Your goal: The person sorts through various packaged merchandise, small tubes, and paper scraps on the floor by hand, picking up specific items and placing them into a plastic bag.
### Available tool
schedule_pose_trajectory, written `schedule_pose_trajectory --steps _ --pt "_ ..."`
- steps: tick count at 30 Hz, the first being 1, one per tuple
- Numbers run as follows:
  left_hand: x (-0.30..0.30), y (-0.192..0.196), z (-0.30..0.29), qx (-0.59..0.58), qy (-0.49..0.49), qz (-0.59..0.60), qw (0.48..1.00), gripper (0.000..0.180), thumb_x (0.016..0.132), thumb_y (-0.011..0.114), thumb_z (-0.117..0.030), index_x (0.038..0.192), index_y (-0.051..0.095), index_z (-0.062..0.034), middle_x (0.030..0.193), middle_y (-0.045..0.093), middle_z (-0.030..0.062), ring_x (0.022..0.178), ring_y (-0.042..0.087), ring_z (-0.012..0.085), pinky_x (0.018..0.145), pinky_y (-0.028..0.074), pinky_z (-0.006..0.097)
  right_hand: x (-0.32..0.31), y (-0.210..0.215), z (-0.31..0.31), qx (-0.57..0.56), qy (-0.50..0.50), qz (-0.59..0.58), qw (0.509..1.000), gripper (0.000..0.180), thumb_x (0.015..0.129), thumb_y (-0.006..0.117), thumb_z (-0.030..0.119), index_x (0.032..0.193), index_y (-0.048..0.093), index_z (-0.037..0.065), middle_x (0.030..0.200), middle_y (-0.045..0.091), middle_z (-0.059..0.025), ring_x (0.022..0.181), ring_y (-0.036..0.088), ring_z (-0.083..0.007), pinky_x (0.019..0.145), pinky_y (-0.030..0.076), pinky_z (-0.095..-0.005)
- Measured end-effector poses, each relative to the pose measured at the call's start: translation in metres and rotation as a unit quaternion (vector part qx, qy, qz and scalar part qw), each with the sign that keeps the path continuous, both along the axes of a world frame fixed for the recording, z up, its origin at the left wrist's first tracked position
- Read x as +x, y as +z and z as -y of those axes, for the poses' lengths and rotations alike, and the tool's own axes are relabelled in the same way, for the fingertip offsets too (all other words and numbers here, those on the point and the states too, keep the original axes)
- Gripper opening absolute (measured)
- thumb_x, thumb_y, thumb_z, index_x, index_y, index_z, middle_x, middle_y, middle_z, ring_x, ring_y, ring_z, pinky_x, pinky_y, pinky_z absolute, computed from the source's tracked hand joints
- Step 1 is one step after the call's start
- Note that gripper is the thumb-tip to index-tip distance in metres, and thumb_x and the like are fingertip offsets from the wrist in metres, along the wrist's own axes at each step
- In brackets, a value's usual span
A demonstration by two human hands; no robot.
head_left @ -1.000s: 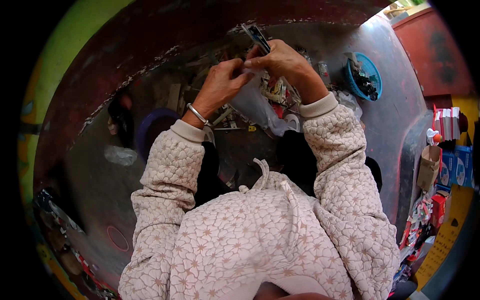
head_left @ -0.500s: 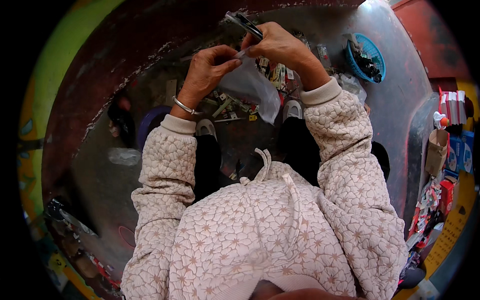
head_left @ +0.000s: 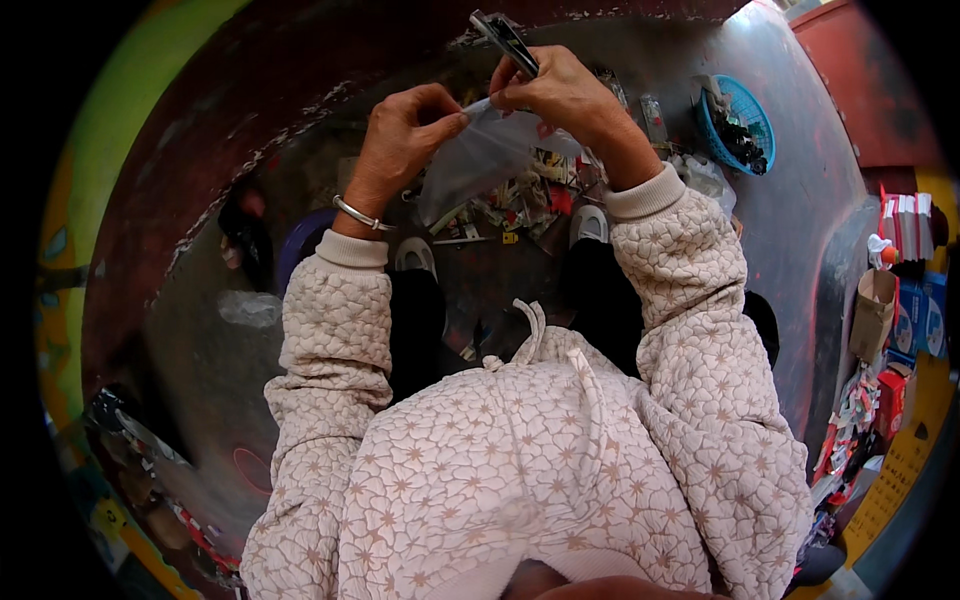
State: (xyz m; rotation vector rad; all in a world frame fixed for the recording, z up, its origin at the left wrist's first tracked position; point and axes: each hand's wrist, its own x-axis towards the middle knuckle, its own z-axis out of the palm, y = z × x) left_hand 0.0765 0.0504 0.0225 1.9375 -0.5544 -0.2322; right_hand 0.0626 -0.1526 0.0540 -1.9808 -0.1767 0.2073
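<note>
A thin, translucent plastic bag (head_left: 475, 160) hangs spread between my two hands over the floor. My left hand (head_left: 400, 140), with a silver bangle at its wrist, pinches one end of the bag's upper edge between thumb and fingers. At the other end, the fingertips of my right hand (head_left: 565, 95) are closed on the same edge. A slim dark item in a clear wrapper (head_left: 507, 42) also sticks up from my right hand, pointing away to the upper left; its kind I cannot make out.
Behind the bag lies a heap of small cards and packets (head_left: 530, 200), near my shoes. A blue plastic basket (head_left: 762, 125) of black items stands at the far right. Boxes and a brown paper bag (head_left: 873, 312) line the right side. A crumpled clear bag (head_left: 250, 310) lies left.
My hands have moved slightly apart, and the bag's edge is now stretched between them. Its body has swung to the left. The wrapped dark item has shifted a little right and up.
</note>
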Motion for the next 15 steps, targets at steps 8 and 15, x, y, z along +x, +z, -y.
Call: schedule_pose_trajectory --steps 8,15 --pt "-0.004 0.011 0.000 -0.165 -0.047 -0.103 0.980 0.009 0.080 0.062 -0.010 0.084 0.060 -0.0025 0.082 0.060 -0.0011 0.079 0.054 0.0060 0.072 0.042 0.019 0.000 0.008 0.003 0.051 0.009 0.014 0.999 0.017 0.077 0.065 0.021 0.081 0.062 0.005 0.067 0.055 0.0008 0.056 0.051 -0.0049 0.042 0.041 -0.0177" --pt "0.003 -0.004 0.002 -0.135 0.017 0.029 0.990 0.012 0.075 0.055 -0.003 0.085 0.062 0.0002 0.079 0.060 0.0010 0.077 0.055 0.0077 0.069 0.045 0.022 0.001 0.006 0.001 -0.058 -0.030 0.065 0.996 0.017 0.072 0.068 0.020 0.075 0.064 0.004 0.057 0.055 -0.0016 0.051 0.053 -0.0083 0.044 0.043 -0.0242"
